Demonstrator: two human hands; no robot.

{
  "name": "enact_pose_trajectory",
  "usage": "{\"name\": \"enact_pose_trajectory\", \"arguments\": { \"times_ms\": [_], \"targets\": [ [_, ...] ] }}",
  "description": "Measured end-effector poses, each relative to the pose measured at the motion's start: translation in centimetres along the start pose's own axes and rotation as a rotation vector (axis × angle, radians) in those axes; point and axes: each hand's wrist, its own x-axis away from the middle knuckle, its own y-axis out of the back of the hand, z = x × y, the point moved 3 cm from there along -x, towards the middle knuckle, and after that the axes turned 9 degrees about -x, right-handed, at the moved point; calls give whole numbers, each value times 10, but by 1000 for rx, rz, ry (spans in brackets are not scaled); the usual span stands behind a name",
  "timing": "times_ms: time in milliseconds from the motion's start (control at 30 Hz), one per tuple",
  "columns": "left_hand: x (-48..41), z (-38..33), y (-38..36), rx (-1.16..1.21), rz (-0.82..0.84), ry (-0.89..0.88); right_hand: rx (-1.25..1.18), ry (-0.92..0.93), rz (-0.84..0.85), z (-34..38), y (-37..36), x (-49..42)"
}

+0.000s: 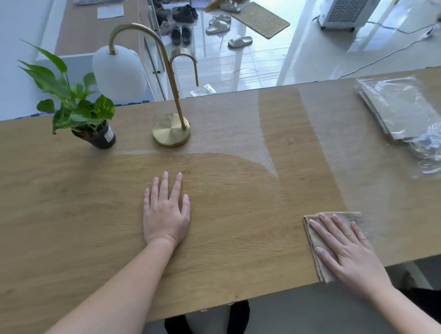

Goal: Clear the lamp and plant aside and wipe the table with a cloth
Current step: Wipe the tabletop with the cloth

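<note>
A brass lamp (170,129) with a white shade stands at the back left of the wooden table (59,196). A small potted plant (89,124) in a dark pot sits to its left. My left hand (166,212) lies flat on the table's middle, fingers spread, holding nothing. My right hand (347,252) presses flat on a folded beige cloth (317,253) near the table's front right edge. A dusty film with curved wipe marks covers the table's right and back part; the near middle looks clean.
Flat items wrapped in clear plastic (406,117) lie at the table's back right. Beyond the far edge there is a tiled floor with several shoes and slippers (216,26) and a white appliance (345,10). My legs show under the front edge.
</note>
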Motion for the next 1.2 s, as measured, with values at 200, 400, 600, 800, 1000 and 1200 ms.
{"name": "enact_pose_trajectory", "arguments": {
  "times_ms": [200,400,600,800,1000,1200],
  "targets": [
    [-2,-1,-3,-12,-3,1,6,30,21,-12,18,-40],
    [-6,-2,-4,-28,6,0,-10,46,-4,-24,52,-131],
    [-7,-2,-3,-25,18,-9,-21,57,-13,-27,87,-221],
    [-10,-2,-6,-47,31,-15,-57,70,-25,-28,119,-310],
    [-15,0,-8,-63,23,-20,-91,23,-54,-25,145,-400],
    [-17,2,-10,-69,16,-27,-99,1,-69,-24,151,-433]
  ]
}}
